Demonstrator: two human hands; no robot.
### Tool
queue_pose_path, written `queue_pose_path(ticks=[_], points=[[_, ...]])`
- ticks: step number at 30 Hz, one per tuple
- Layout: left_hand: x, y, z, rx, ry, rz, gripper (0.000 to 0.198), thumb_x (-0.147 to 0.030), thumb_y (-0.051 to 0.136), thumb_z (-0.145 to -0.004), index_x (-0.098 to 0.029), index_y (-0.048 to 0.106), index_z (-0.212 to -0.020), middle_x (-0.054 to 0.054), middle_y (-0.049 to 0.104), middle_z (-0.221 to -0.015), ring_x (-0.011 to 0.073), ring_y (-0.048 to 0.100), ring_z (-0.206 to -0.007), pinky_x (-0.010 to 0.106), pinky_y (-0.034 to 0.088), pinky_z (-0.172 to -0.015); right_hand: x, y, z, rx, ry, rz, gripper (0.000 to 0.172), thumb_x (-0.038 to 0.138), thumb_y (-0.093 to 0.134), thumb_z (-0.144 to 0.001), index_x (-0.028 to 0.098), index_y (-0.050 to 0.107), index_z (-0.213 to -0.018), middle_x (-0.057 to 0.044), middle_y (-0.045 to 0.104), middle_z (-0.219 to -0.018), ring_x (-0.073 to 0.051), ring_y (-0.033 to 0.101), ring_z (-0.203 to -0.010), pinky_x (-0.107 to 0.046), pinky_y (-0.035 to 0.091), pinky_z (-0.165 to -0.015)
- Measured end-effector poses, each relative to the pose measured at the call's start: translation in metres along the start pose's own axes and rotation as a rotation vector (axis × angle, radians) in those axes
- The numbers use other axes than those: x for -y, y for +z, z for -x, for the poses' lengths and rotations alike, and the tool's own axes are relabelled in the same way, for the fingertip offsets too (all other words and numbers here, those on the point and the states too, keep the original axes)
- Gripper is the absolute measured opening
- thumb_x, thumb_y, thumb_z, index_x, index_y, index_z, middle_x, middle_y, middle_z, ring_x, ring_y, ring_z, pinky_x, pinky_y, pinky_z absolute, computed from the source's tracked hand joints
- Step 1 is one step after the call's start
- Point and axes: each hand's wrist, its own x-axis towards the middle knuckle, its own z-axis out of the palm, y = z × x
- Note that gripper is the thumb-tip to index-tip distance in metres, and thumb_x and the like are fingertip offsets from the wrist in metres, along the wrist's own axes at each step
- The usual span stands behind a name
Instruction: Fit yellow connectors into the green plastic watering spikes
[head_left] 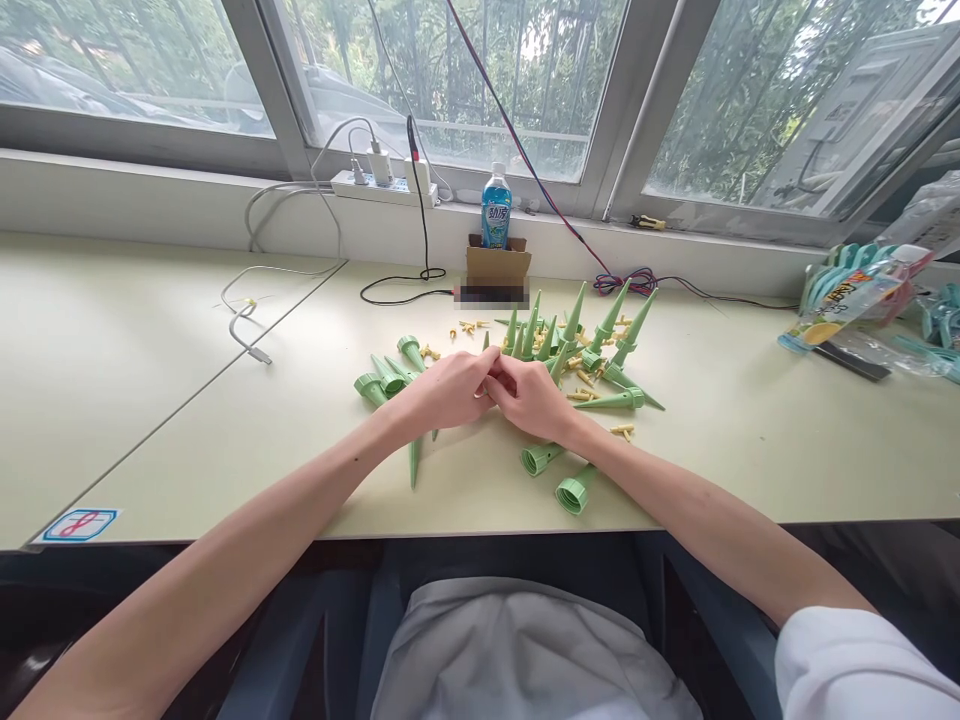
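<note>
My left hand and my right hand meet over the table, fingertips pinched together. Whatever sits between their fingers is hidden. Just behind them stand several green plastic watering spikes, points up. More green spikes lie to the left, partly under my left wrist, and a tapered green tip shows below that forearm. Close to my right forearm lie a spike with its open threaded end toward me and another one. Small yellow T-shaped pieces are scattered among the spikes.
A blue drink bottle stands behind a small cardboard box near the window. A power strip with plugs and cables rests on the ledge. Grey cable lies at left, red-blue wire at back, plastic packaging at right.
</note>
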Motion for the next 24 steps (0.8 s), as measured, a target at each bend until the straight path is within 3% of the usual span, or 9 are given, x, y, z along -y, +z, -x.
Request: queue_pose_path(ticks=[24], points=[[0.0025,0.0054,-0.0012,0.02,0.028,0.011,0.023,-0.007,0.049,-0.069,-0.02,0.05,-0.088,0.003,0.058,-0.068,0.0188,0.053,-0.056,0.028,0.028,-0.052,-0.0025,0.0,0.0003,0.064,-0.008,0.172,0.025,0.017,0.044,-0.091,0.016,0.06,-0.071,-0.003,0.063,-0.065,-0.011,0.05,-0.052,-0.023,0.036,-0.053]])
